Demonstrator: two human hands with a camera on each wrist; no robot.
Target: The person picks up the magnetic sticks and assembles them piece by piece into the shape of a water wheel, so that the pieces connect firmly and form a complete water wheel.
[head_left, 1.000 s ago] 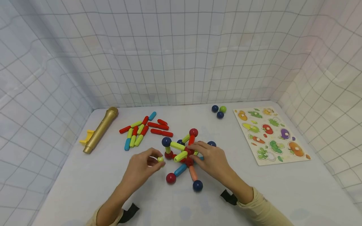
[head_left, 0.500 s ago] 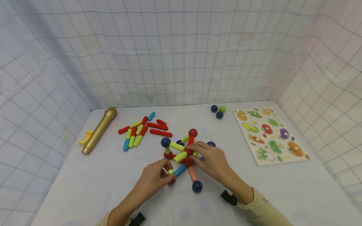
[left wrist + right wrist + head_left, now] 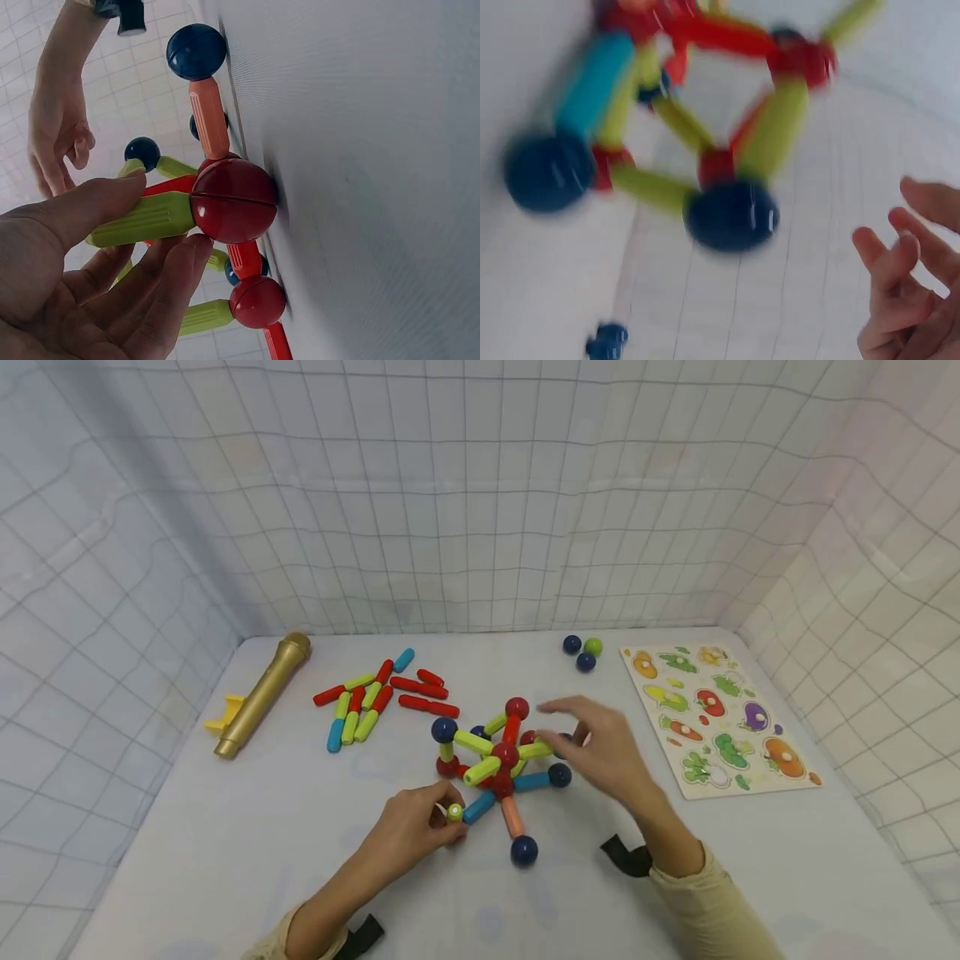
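A ball-and-stick toy structure (image 3: 504,756) stands mid-table, built of red and dark blue balls with green, red, blue and orange sticks. My left hand (image 3: 446,814) pinches a yellow-green stick (image 3: 454,812) at the structure's front left. In the left wrist view that stick (image 3: 142,221) meets a red ball (image 3: 234,200) lying on the table. My right hand (image 3: 558,727) hovers just right of the structure with fingers spread, holding nothing. The right wrist view is blurred and shows the fingers (image 3: 907,285) apart from the structure (image 3: 727,150).
Loose red, green and blue sticks (image 3: 375,697) lie behind and to the left. A gold toy microphone (image 3: 262,693) sits by a yellow piece (image 3: 225,717) at far left. Three loose balls (image 3: 583,653) and a vegetable puzzle board (image 3: 720,718) lie to the right. Mesh walls surround the table.
My left hand carried the yellow-green stick forward and right to the front-left red ball. My right hand let go of the structure and lifted off to the right, fingers spreading.
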